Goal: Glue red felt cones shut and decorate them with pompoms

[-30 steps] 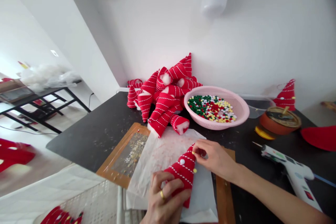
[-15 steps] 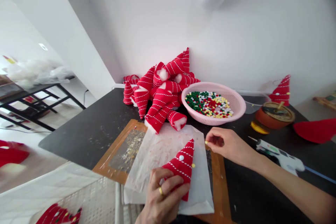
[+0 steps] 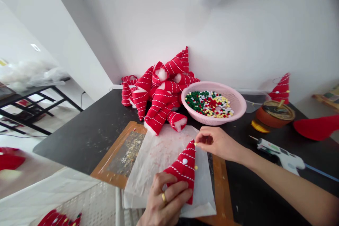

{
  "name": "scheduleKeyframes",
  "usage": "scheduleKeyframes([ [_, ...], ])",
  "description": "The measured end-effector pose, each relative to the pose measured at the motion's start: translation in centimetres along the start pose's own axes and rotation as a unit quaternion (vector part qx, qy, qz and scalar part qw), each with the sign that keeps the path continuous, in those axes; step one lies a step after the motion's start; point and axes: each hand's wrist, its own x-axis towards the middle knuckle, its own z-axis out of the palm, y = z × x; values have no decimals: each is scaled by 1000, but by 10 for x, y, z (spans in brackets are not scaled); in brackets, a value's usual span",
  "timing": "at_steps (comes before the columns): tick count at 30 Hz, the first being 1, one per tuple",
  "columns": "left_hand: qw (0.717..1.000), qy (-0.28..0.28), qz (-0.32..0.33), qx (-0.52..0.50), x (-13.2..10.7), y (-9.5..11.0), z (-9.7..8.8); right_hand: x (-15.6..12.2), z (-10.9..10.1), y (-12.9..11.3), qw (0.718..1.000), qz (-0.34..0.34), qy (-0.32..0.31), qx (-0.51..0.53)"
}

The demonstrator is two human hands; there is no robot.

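My left hand [image 3: 169,197], with a gold ring on it, grips the wide lower part of a red cone-shaped hat [image 3: 182,164] with white stitched stripes. A white pompom and a yellow pompom sit on the hat's side and right edge. Close to the hat's tip, my right hand [image 3: 217,142] pinches a small yellow pompom [image 3: 195,144]. Whether this pompom touches the fabric I cannot tell. Beneath the hat lies a white paper sheet [image 3: 148,162] on a brown-edged board [image 3: 106,169].
A pile of stuffed red striped cones [image 3: 161,95] stands behind the paper. Beside it is a pink basket [image 3: 239,104] of coloured pompoms. To the right lie a white glue gun [image 3: 280,155], a round jar [image 3: 275,114], a finished-looking cone [image 3: 281,88] and red fabric [image 3: 316,127].
My right hand has moved left with the yellow pompom, from beside the paper's edge to the hat's tip. My left hand keeps hold of the hat. The view has shifted slightly.
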Motion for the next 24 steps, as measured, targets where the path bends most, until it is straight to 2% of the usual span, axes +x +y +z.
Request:
scheduleKeyframes([
  [11,1000,-17,-21,-11,-12,-1,4,2,1,4,999,13,-18,38],
  [18,1000,-11,-3,-7,-4,-1,1,8,3,0,1000,-8,-14,4],
  [24,1000,-16,-6,-9,-8,-1,2,12,3,-3,999,-30,-23,-34],
])
